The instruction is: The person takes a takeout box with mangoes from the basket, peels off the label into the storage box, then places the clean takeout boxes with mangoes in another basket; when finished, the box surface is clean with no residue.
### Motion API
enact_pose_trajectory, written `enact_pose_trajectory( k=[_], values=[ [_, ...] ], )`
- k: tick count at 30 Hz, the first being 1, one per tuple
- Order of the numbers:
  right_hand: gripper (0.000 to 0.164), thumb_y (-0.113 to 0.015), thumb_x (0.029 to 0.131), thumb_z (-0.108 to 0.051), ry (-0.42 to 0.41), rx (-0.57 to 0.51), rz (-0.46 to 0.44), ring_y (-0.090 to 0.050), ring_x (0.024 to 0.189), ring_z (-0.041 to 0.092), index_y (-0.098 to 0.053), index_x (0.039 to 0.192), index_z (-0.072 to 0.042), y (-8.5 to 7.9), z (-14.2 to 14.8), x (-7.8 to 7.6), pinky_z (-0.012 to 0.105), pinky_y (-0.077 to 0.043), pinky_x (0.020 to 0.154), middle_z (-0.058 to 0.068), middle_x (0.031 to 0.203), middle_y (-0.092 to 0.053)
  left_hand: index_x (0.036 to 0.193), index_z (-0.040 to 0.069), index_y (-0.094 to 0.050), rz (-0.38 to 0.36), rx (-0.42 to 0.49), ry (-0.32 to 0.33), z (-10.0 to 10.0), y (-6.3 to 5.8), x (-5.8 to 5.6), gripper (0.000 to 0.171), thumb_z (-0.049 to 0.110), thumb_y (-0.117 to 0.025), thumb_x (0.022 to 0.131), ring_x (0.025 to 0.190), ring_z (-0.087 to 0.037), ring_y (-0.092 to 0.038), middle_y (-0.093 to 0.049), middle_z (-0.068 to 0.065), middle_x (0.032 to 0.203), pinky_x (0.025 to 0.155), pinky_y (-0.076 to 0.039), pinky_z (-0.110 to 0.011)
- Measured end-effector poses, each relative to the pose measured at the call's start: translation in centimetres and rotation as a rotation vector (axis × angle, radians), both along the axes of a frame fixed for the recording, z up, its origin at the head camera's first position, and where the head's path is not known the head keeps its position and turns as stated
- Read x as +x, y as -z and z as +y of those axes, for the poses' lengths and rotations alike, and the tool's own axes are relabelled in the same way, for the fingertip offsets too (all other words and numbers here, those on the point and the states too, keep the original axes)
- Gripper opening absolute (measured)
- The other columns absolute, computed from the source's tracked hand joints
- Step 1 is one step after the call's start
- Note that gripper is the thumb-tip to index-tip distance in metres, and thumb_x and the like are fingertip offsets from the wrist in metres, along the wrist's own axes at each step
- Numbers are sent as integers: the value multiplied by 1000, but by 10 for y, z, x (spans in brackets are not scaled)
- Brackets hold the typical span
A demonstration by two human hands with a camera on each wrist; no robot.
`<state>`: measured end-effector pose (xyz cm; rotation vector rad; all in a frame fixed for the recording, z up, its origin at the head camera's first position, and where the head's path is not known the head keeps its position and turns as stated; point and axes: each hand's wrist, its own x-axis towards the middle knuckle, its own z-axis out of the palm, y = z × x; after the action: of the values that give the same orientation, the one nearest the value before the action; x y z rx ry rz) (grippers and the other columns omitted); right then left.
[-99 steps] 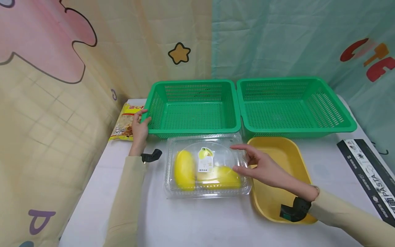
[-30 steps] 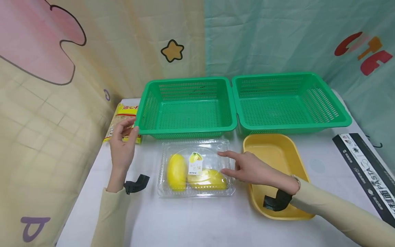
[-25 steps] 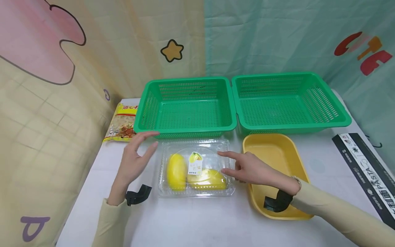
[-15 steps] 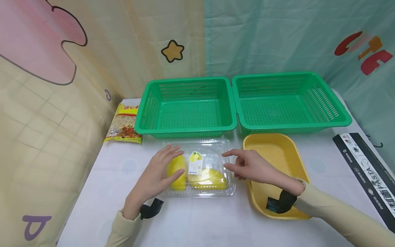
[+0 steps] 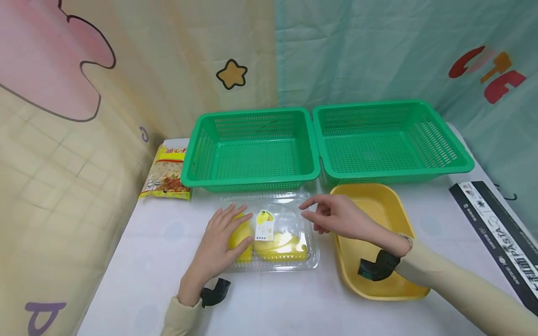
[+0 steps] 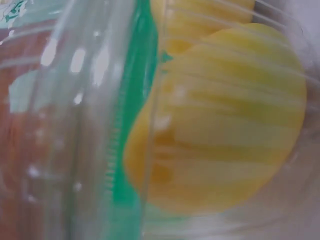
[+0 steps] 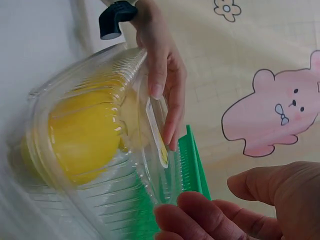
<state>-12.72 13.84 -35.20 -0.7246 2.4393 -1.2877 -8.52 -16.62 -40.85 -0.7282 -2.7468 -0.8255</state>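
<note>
A clear plastic clamshell box [image 5: 290, 268] lies on the table with two yellow mangoes [image 5: 279, 247] inside and a small mango label [image 5: 265, 228] on its lid. My left hand [image 5: 220, 242] is spread flat over the left part of the lid, covering some of one mango. In the right wrist view, the left hand [image 7: 162, 65] lies along the top of the lid by the label. My right hand [image 5: 336, 214] hovers at the box's right edge, fingers loosely bent and the index finger close to the lid. Through the clear plastic, a mango [image 6: 220, 120] fills the left wrist view.
Two green plastic baskets [image 5: 252, 183] [image 5: 399, 175] stand side by side behind the box. A yellow tray [image 5: 378, 289] sits under my right wrist. A yellow food packet [image 5: 166, 175] lies at the back left, a long black pasta box [image 5: 496, 233] at the right.
My left hand has left the left basket's rim and come down to the right onto the box lid. The right hand stays by the box's right edge, its fingers bending a little more.
</note>
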Motion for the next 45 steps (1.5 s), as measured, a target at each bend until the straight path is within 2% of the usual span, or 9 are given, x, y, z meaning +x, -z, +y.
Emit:
enact_pose_trajectory(
  k=[4,9,12,17,23,28,34,39,45],
  values=[
    [23,-63,92,-19,-55,-13,21,-62,56,19,-66,108,-2,-3,-13,-10,30,-52,52,1,65,-62,130,13,-58,1,14,-7,0,2,0,47,36,-62,89,138,-27,-26,-44,-4,143,112,-8,-42],
    [22,-64,92,-20,-111,27,58,-62,55,18,-68,106,-4,-5,-31,-20,28,-51,51,3,68,-64,130,14,-58,0,0,-7,1,5,-1,47,36,-62,89,137,-28,-26,-44,-4,143,111,-11,-46],
    [21,-64,91,-23,-137,81,94,-61,55,15,-68,105,-7,-5,-43,-25,27,-50,51,0,72,-64,130,14,-57,-4,-9,-8,1,4,-1,47,37,-61,89,138,-27,-26,-44,-3,143,112,-10,-46],
    [21,-66,89,-24,-201,197,136,-59,65,9,-69,103,-8,-6,-60,-32,24,-48,59,-6,77,-63,130,14,-57,1,-5,-5,0,4,0,47,37,-61,90,137,-27,-27,-44,-3,143,111,-11,-48],
    [29,-70,86,-26,-281,315,152,-53,72,12,-67,108,-8,-8,-71,-36,27,-44,66,-1,85,-60,130,14,-58,0,12,-5,1,6,1,47,36,-62,89,137,-28,-27,-44,-3,143,111,-10,-47],
    [35,-72,84,-30,-299,382,125,-49,77,14,-62,111,-10,-5,-77,-37,28,-43,64,2,90,-56,130,14,-57,-7,18,-5,0,6,2,47,35,-63,89,137,-28,-27,-44,-3,143,112,-9,-46],
    [38,-73,83,-31,-270,436,108,-51,78,16,-57,113,-13,-3,-85,-37,29,-44,62,3,93,-55,130,15,-57,-5,20,-10,-1,6,2,47,35,-64,88,138,-27,-26,-43,-2,144,112,-8,-45],
    [38,-73,83,-31,-253,482,134,-53,81,15,-56,113,-13,-2,-89,-36,28,-46,66,5,98,-57,130,15,-58,-18,28,-14,0,6,1,46,35,-63,88,138,-25,-25,-43,-1,144,112,-8,-43],
    [35,-74,83,-31,-244,486,159,-52,78,15,-58,108,-12,-2,-90,-37,28,-45,64,3,94,-56,130,16,-58,-20,30,-21,1,7,1,46,35,-63,89,138,-26,-25,-42,0,144,112,-8,-43]
  ],
)
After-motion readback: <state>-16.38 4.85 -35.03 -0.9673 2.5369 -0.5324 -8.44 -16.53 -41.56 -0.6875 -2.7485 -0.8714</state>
